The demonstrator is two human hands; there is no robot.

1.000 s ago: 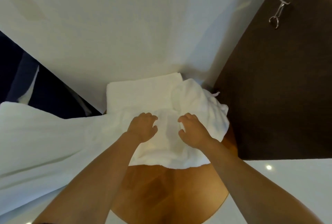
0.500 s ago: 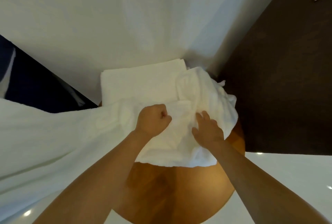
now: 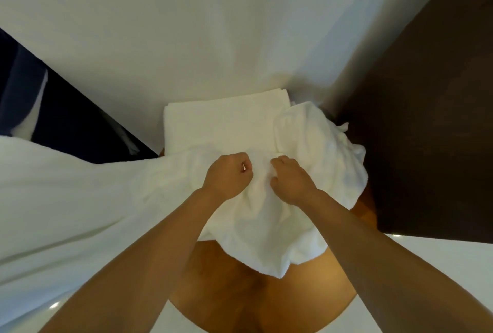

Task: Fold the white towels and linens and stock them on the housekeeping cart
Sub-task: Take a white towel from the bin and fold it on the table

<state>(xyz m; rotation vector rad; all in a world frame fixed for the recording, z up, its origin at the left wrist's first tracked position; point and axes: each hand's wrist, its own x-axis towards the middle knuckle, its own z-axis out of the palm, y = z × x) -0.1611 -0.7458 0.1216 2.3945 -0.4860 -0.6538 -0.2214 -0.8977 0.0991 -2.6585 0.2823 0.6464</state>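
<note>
Since half a second earlier, the right hand (image 3: 291, 181) has been drawn in beside the left hand (image 3: 227, 175), and its fingers, then laid flat, are now curled into the cloth. Both hands are clenched on the crumpled white terry towel (image 3: 269, 228), which is bunched on the round brown wooden table (image 3: 256, 303) and partly overlaps a neatly folded white towel (image 3: 226, 124) behind it.
</note>
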